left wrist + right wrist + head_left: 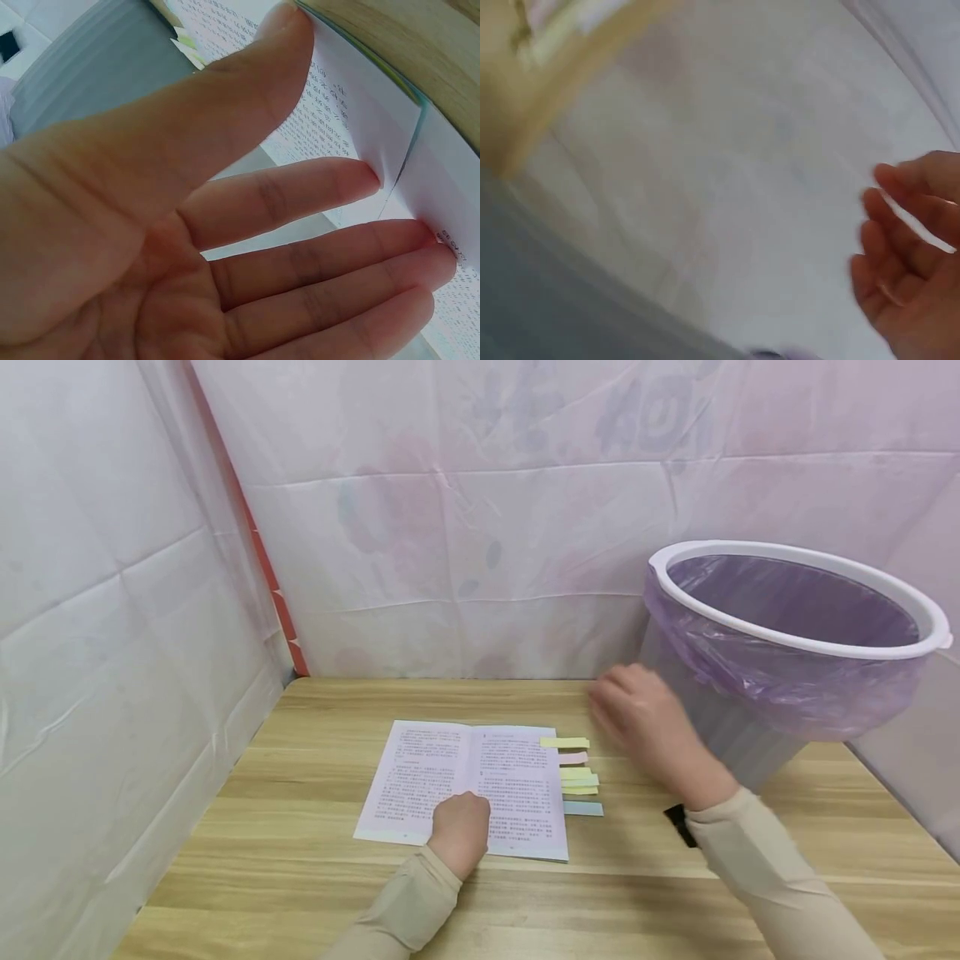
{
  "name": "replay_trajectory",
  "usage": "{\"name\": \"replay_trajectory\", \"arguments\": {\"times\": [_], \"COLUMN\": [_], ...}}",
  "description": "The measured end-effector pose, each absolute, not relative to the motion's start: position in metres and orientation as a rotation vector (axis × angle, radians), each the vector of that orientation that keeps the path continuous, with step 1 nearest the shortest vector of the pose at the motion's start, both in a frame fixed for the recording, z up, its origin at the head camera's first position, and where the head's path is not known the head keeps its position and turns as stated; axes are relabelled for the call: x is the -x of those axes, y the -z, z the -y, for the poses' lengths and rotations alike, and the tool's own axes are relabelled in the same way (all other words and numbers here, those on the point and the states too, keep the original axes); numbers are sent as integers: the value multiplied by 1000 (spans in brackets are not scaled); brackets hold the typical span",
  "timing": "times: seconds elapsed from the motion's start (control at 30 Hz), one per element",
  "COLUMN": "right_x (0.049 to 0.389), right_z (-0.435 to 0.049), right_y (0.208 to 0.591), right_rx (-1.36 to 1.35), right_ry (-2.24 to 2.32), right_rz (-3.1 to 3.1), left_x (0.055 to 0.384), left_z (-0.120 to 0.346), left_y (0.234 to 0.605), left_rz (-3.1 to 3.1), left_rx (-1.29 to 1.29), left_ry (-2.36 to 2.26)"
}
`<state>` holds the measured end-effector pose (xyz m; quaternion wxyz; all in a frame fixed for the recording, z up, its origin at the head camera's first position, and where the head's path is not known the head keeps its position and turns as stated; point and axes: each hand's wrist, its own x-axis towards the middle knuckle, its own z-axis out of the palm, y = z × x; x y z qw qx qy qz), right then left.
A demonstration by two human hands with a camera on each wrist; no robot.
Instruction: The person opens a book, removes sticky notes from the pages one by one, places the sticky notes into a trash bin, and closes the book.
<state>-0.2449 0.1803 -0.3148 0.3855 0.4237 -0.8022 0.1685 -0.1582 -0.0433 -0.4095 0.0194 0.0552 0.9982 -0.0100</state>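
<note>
An open booklet (416, 777) with printed text lies on the wooden table. From its right page edge stick out a yellow tab (566, 742), a pink tab (573, 759), several yellow and green ones, and a blue tab (583, 808). My left hand (460, 828) rests on the lower part of the booklet by the centre fold. In the left wrist view its fingers (315, 270) are extended, their tips touching the pages. Blurred, my right hand (641, 718) is raised between the tabs and the bin. Its fingers are loosely bent with nothing visible between them.
A grey bin (723, 727) with a white rim (795, 641) and a purple bag (810, 693) stands at the right. A small black piece (681, 827) lies beside my right sleeve. Pale sheeting (465, 543) hangs behind the table (315, 810) and along its left.
</note>
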Motion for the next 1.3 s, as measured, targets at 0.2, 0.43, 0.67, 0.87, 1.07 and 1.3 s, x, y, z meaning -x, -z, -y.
{"name": "replay_trajectory", "arguments": {"times": [0.2, 0.43, 0.67, 0.87, 1.07, 1.3], "right_x": [271, 295, 309, 311, 312, 313], "right_z": [-168, -169, -172, -171, -170, -167], "right_y": [374, 405, 422, 430, 435, 437], "right_rx": [-963, -913, -947, -968, -1049, -1067], "right_ry": [-290, -306, -305, -271, -241, -91], "right_rz": [2630, 2847, 2893, 2849, 2708, 2632], "left_x": [158, 158, 160, 158, 158, 160], "left_z": [43, 42, 43, 43, 43, 43], "left_y": [411, 409, 415, 411, 413, 414], "left_rz": [-3094, -3109, -3113, -3119, -3124, -3128], "left_rx": [-181, -172, -187, -183, -184, -181], "left_ry": [44, 38, 49, 56, 62, 63]}}
